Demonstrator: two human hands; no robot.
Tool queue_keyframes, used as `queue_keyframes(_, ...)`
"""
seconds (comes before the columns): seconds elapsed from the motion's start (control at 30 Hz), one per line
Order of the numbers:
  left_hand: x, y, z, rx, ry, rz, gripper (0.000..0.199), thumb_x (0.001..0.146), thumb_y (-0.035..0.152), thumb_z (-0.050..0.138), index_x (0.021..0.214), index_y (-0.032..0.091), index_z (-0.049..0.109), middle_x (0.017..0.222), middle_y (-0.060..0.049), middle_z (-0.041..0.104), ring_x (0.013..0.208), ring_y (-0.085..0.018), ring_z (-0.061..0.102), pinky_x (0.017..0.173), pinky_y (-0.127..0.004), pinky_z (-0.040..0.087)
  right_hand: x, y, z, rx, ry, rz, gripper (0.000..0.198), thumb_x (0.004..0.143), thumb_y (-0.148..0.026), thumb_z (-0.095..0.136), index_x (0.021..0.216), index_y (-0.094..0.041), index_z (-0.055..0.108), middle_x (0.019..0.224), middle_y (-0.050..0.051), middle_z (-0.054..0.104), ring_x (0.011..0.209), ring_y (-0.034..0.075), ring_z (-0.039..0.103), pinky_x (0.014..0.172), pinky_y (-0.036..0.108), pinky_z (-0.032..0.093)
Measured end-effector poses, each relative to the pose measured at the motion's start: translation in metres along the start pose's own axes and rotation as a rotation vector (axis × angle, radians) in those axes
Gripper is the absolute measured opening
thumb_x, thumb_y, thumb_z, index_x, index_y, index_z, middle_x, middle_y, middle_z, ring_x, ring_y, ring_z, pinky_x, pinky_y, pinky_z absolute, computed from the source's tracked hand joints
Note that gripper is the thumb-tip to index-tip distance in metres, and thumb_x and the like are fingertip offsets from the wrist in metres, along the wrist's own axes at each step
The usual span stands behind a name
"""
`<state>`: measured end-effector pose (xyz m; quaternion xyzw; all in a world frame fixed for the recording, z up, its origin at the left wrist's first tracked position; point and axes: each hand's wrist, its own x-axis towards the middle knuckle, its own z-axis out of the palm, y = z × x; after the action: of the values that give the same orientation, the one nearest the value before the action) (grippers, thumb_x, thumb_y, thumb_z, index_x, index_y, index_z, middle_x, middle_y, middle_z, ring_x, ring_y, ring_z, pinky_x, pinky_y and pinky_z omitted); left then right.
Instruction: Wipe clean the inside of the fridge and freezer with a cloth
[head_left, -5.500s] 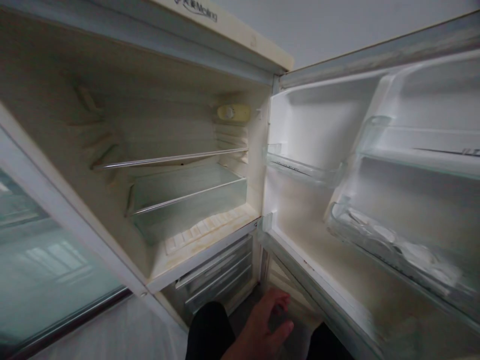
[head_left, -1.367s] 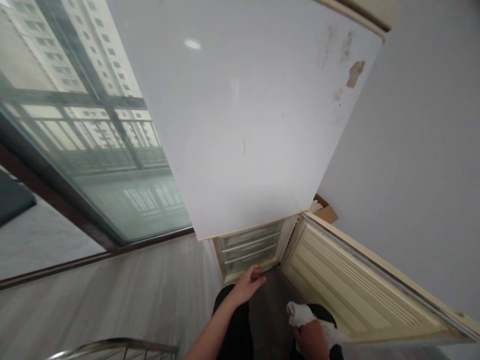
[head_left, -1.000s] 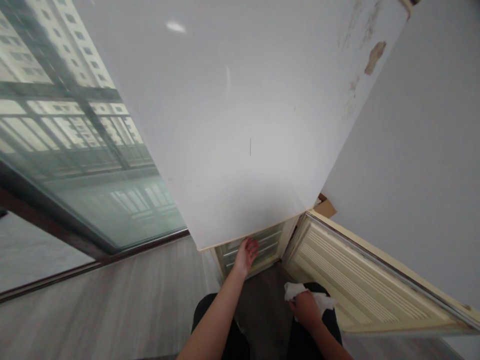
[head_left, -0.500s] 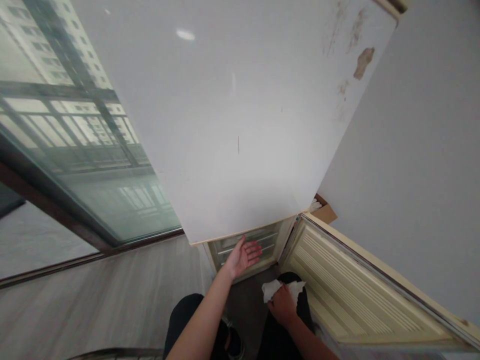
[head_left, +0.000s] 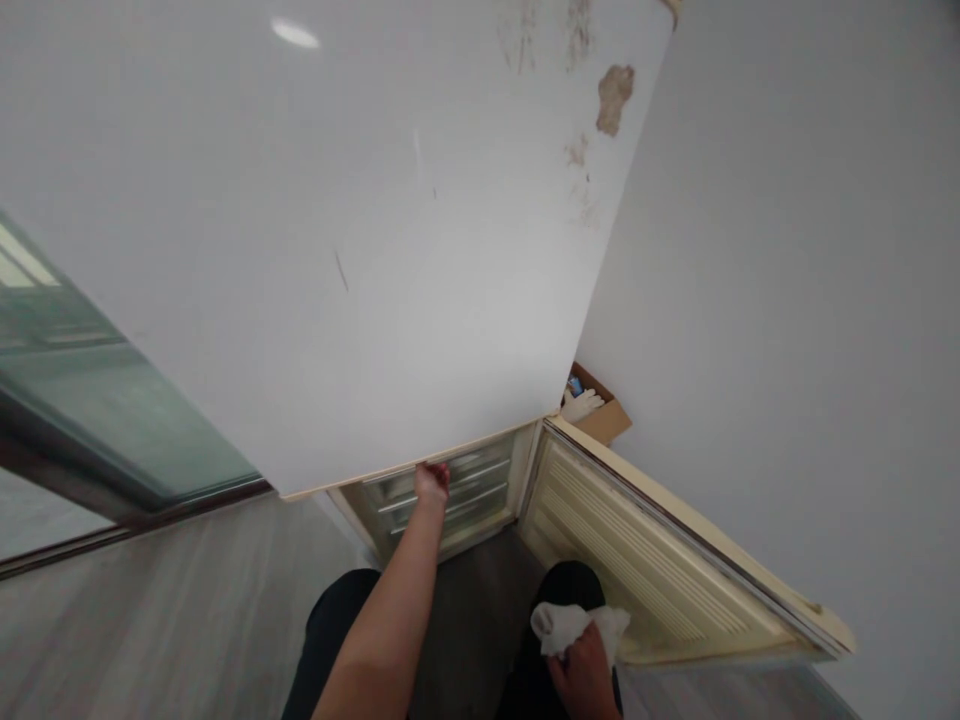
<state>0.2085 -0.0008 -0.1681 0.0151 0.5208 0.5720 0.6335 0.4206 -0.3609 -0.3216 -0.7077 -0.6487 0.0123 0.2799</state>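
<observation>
1. Two hands, one refrigerator and one cloth are shown.
2. The left hand, one in number, lies at the lower edge of the single white upper door; its fingers are curled, but whether they pinch that edge cannot be told.
3. The right hand clutches one white cloth, its fingers closed around the bunched fabric, above one of two dark-clad knees.
4. The upper door bears one large brown patch, several fainter smears and two short dark marks.
5. Below it is one lower compartment with ridged, translucent fronts; the number of drawers is unclear.
6. One cream lower door stands open on the right side, with grooved inner panelling.
7. Behind its hinge end, one cardboard box, beside the wall, holds at least one pale glove and something blue.
</observation>
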Motion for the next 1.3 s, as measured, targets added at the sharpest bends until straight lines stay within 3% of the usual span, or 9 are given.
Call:
queue_keyframes(0.17, -0.013, -0.020, -0.008, -0.082, 0.013, 0.074, 0.030, 0.099, 0.042, 0.056, 0.093, 0.014, 0.062, 0.075, 0.003, 0.061, 0.059, -0.007, 0.057, 0.053, -0.021, 0.050, 0.029, -0.006, 0.005, 0.006, 0.078, -0.032, 0.017, 0.080, -0.019, 0.060, 0.089, -0.016, 0.073, 0.097, 0.014, 0.072, 0.099, 0.032, 0.064, 0.094, 0.049, 0.048)
queue_keyframes(0.43, -0.042, -0.045, -0.045, -0.157, 0.007, 0.084, 0.032, 0.096, 0.034, 0.061, 0.071, 0.019, 0.051, 0.059, 0.006, 0.052, 0.052, -0.006, 0.058, 0.053, -0.015, 0.054, 0.048, -0.016, 0.011, 0.007, 0.008, 0.002, 0.011, 0.080, -0.022, 0.062, 0.074, -0.018, 0.070, 0.083, 0.012, 0.068, 0.093, 0.031, 0.060, 0.089, 0.046, 0.046)
queue_keyframes(0.57, -0.056, -0.055, -0.066, -0.179, 0.009, 0.079, 0.032, 0.094, 0.032, 0.066, 0.069, 0.020, 0.051, 0.059, 0.006, 0.051, 0.052, -0.006, 0.058, 0.061, -0.017, 0.059, 0.043, -0.008, 0.011, 0.007, 0.010, -0.005, 0.013, 0.082, -0.023, 0.059, 0.073, -0.018, 0.067, 0.084, 0.011, 0.067, 0.093, 0.029, 0.059, 0.090, 0.044, 0.046)
queue_keyframes(0.73, -0.076, -0.070, -0.086, -0.208, 0.024, 0.067, 0.030, 0.099, 0.027, 0.055, 0.070, 0.020, 0.052, 0.060, 0.005, 0.052, 0.055, -0.006, 0.058, 0.067, -0.016, 0.061, 0.040, 0.001, 0.015, -0.002, 0.047, -0.030, 0.013, 0.083, -0.023, 0.058, 0.074, -0.018, 0.065, 0.084, 0.013, 0.066, 0.097, 0.032, 0.059, 0.097, 0.049, 0.044)
queue_keyframes(0.93, -0.082, -0.077, -0.094, -0.160, -0.007, 0.048, 0.029, 0.101, 0.027, 0.053, 0.073, 0.021, 0.052, 0.065, 0.004, 0.054, 0.060, -0.007, 0.062, 0.074, -0.018, 0.061, 0.044, -0.015, 0.029, -0.083, 0.042, -0.015, 0.026, 0.087, -0.024, 0.058, 0.062, -0.020, 0.057, 0.072, 0.010, 0.060, 0.087, 0.029, 0.058, 0.091, 0.046, 0.044)
queue_keyframes(1.07, -0.085, -0.083, -0.106, -0.023, -0.089, -0.008, 0.019, 0.098, 0.027, 0.058, 0.081, 0.020, 0.058, 0.077, 0.002, 0.062, 0.070, -0.008, 0.066, 0.083, -0.023, 0.060, 0.051, -0.029, 0.037, -0.087, 0.138, -0.075, 0.036, 0.097, -0.035, 0.051, 0.065, -0.019, 0.057, 0.073, 0.010, 0.060, 0.084, 0.027, 0.056, 0.085, 0.042, 0.044)
queue_keyframes(1.17, -0.101, -0.099, -0.128, 0.129, -0.178, -0.089, 0.009, 0.092, 0.027, 0.067, 0.088, 0.019, 0.065, 0.090, -0.003, 0.069, 0.080, -0.014, 0.069, 0.089, -0.035, 0.059, 0.054, -0.038, 0.039, -0.081, 0.211, -0.132, 0.043, 0.103, -0.038, 0.041, 0.067, -0.019, 0.057, 0.072, 0.009, 0.060, 0.081, 0.024, 0.056, 0.082, 0.040, 0.044)
queue_keyframes(1.23, -0.116, -0.114, -0.148, 0.227, -0.276, -0.127, 0.023, 0.077, 0.025, 0.083, 0.093, 0.017, 0.069, 0.100, -0.008, 0.073, 0.093, -0.022, 0.071, 0.094, -0.043, 0.056, 0.055, -0.044, 0.037, -0.079, 0.196, -0.169, 0.042, 0.104, -0.035, 0.038, 0.072, -0.018, 0.060, 0.075, 0.009, 0.063, 0.081, 0.024, 0.057, 0.083, 0.041, 0.045)
queue_keyframes(1.3, -0.128, -0.128, -0.168, 0.385, -0.515, -0.082, 0.044, 0.061, 0.025, 0.093, 0.099, 0.018, 0.072, 0.109, -0.010, 0.074, 0.105, -0.026, 0.069, 0.102, -0.041, 0.050, 0.055, -0.050, 0.033, -0.053, 0.181, -0.227, 0.038, 0.104, -0.031, 0.037, 0.085, -0.017, 0.066, 0.083, 0.010, 0.067, 0.085, 0.024, 0.060, 0.085, 0.042, 0.046)
